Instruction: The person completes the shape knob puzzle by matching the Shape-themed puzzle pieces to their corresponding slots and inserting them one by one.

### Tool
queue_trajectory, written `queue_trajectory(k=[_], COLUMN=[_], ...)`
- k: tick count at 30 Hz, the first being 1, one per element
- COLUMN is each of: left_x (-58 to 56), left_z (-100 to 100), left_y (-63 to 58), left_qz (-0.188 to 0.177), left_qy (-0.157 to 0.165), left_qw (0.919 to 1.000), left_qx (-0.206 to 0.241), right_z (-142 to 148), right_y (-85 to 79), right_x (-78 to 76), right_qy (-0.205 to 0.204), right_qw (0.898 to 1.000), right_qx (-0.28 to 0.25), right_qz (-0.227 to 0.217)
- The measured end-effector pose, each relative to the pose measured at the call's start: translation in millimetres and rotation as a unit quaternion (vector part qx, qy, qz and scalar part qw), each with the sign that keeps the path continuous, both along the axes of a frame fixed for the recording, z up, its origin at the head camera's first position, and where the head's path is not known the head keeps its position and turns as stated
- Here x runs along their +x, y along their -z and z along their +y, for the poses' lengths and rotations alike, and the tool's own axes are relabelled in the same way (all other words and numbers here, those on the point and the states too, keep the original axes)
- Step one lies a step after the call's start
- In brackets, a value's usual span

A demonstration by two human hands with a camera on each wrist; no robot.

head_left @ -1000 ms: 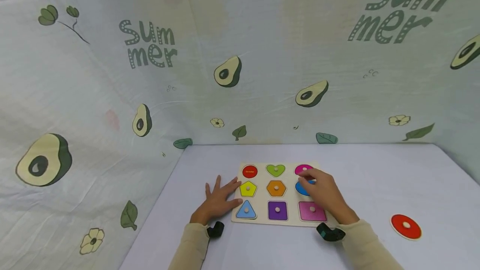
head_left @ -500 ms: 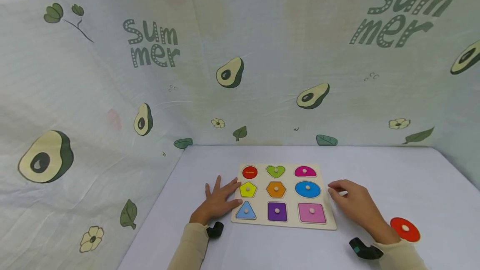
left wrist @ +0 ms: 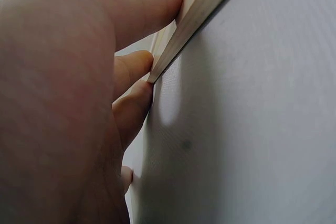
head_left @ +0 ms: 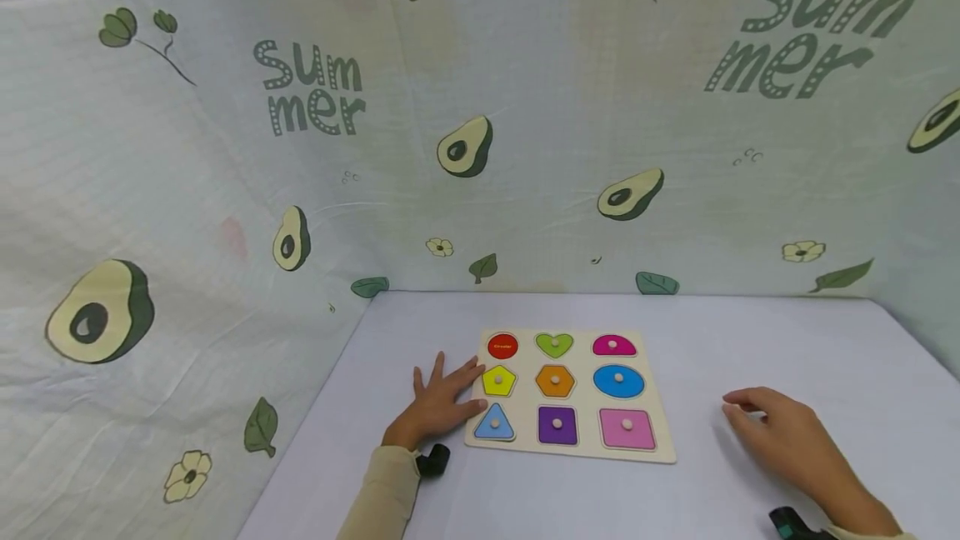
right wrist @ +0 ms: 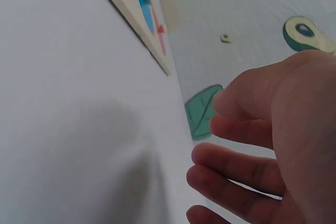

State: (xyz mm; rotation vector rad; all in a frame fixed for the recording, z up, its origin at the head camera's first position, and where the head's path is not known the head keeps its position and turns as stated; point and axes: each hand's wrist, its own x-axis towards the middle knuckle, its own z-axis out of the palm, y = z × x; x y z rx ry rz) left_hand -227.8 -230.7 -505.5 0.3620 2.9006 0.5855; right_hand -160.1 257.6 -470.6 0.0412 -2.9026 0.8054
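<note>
A wooden shape puzzle board (head_left: 521, 440) lies on the table, with knobbed pieces in most of its recesses. Among them are a blue oval (head_left: 618, 382), a pink trapezoid-like piece (head_left: 627, 429) and a light-blue triangle (head_left: 493, 423). At its far left corner a red printed circle (head_left: 502, 347) shows lettering and no knob. My left hand (head_left: 433, 407) rests spread, fingertips and thumb on the board's left edge. To the board's right, over the table, my right hand (head_left: 795, 444) holds nothing, its fingers loosely bent. It and its forearm hide the spot of the red knobbed disc.
A white table (head_left: 570, 498) carries the board, and its far edge meets a hanging cloth (head_left: 540, 215) printed with avocados and leaves. Cloth also runs along the left side. A black wrist camera (head_left: 432, 461) sits on the left wrist.
My right hand has left the blue oval and moved right across the table, over where the red disc lay. The semicircle and oval now show fully. My left hand stays put.
</note>
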Motion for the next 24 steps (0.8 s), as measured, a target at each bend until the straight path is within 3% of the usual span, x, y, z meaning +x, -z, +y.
queue_trajectory(k=[17,24], left_x=[-0.3,1.4], left_z=[-2.0,-2.0], left_y=[0.1,0.4], left_qz=[0.005,0.003], left_qy=[-0.005,-0.004], left_qw=[1.0,1.0], left_qx=[-0.005,0.006], right_z=[76.6,99.7], right_y=[18.9,27.9], right_x=[18.9,22.5], right_qy=[0.009,0.002], right_qw=[0.992,0.981], right_qx=[0.045,0.035], right_qz=[-0.115,-0.189])
